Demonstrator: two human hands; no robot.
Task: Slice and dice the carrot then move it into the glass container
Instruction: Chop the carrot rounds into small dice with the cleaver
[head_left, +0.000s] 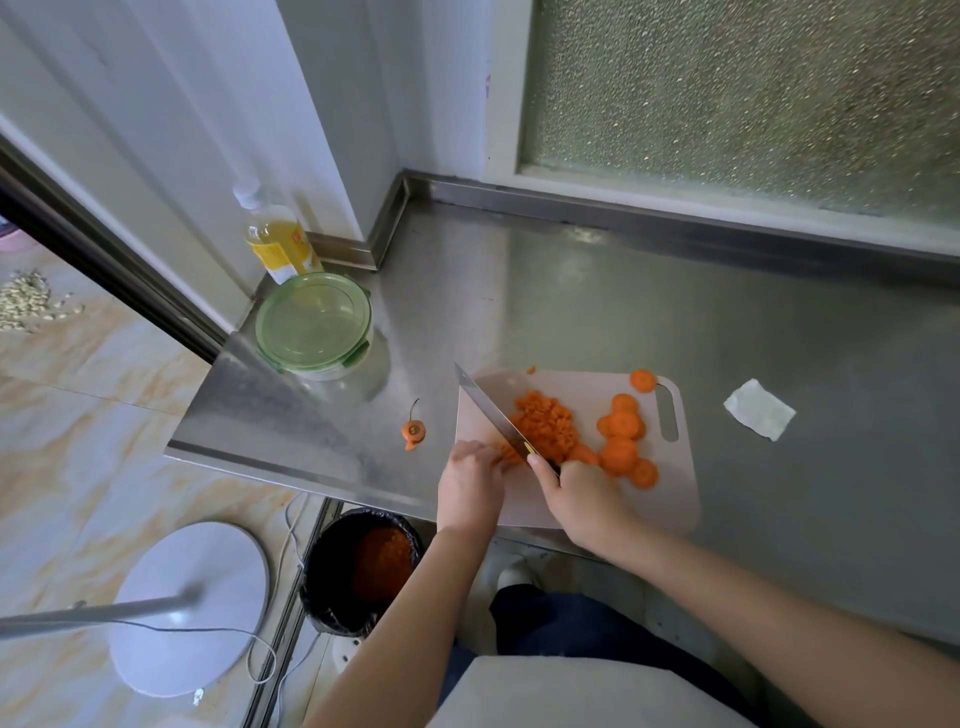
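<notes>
On the cutting board (670, 499), which sits at the near edge of the counter (623, 291), carrot dice (545, 423) are heaped mid-board, with carrot slices (623, 423) toward its slotted end. The right hand (582, 499) has its fingers wrapped round the knife (488, 410), blade crossing the board's left edge. The left hand (470, 478), fingers curled together, pins the dice. The lidded glass container (314, 325) stands well left of the board, with bare steel between them.

A home kitchen is suggested: a steel counter (571, 291) is spread around the left hand (470, 483), an oil bottle (278, 244) is stood well beyond it, a cutting board (670, 488) is laid beneath the right hand (584, 501), and a lined bin (332, 571) is set below.
</notes>
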